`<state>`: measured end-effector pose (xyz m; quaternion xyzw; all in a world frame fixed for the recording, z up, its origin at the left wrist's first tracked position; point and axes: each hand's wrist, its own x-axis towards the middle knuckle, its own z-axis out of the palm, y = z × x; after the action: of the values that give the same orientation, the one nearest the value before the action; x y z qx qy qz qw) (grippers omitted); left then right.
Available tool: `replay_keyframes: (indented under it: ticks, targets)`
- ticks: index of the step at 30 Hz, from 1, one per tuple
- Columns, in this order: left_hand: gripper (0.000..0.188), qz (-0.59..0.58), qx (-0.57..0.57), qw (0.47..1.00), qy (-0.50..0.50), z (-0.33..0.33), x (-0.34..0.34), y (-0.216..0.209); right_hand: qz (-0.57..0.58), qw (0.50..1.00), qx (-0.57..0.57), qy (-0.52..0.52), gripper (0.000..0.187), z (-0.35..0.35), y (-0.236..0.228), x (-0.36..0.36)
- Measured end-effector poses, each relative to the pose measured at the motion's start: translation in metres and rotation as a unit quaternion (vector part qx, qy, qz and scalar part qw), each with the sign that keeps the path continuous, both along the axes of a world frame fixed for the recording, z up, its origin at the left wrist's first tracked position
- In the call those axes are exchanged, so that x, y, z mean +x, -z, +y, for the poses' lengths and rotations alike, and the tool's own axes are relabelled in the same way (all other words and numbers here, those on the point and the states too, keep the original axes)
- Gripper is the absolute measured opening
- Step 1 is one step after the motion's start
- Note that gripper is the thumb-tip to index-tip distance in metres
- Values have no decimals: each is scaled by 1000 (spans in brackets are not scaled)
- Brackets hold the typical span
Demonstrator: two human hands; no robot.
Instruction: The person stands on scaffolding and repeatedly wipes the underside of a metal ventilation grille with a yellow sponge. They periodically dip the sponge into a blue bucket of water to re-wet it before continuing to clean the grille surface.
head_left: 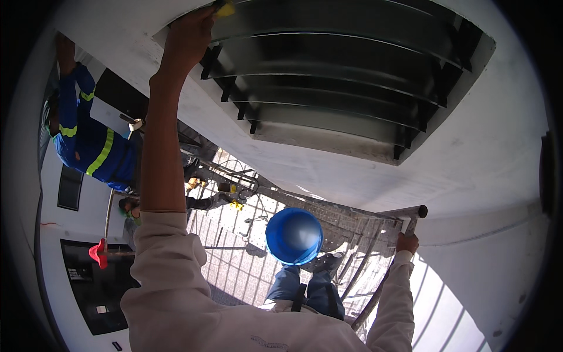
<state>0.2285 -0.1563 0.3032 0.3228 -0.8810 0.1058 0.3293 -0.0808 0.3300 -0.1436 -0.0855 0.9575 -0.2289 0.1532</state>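
My left hand [194, 24] is raised to the upper left corner of a louvred window [328, 58], closed around a small yellow and dark thing [225, 8]. Its kind is hard to make out, since the frame edge and my fingers partly hide it. Low on the right, my right hand [407, 242] is wrapped round a scaffold pole [413, 224], just below a round horizontal tube [404, 212]. A blue bucket [295, 258] stands on the perforated platform just ahead of my feet, its inside pale blue.
A co-worker in blue with reflective stripes [101, 151] stands left, arms raised to the wall. Another person [130, 206] is partly visible below. A red-ended pole [101, 253], cables and yellow items [236, 205] are on the left side. A white wall [328, 170] runs below the window.
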Motion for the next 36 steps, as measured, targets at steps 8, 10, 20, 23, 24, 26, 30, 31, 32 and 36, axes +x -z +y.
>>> replay_keyframes:
  ticks: [8,10,20,23,24,26,30,31,32,36]
  targets:
    - [28,86,50,975,-201,126,47,7,2,1000,-16,10,41,1,0,1]
    - [27,150,21,971,-184,133,57,5,-3,999,-37,14,40,3,2,2]
    - [23,-44,-121,973,-193,73,29,14,-11,1000,-11,2,39,2,0,0]
    - [25,-15,-55,976,-209,108,37,5,-4,1000,-7,4,39,2,-2,2]
    - [26,25,-6,971,-237,115,38,4,-5,1000,-13,9,39,1,-3,2]
    - [28,147,-36,975,-160,119,36,10,-2,1000,-23,11,39,1,-3,3]
    - [29,219,-40,966,-133,102,3,41,8,1000,-4,10,38,1,4,0]
    - [29,245,-35,964,-100,103,-14,55,14,1000,1,12,39,3,9,-3]
    - [29,313,-1,948,-58,108,-35,67,16,1000,7,17,39,5,15,-5]
    - [36,286,84,925,236,194,-122,125,-62,996,-42,54,31,19,49,-19]
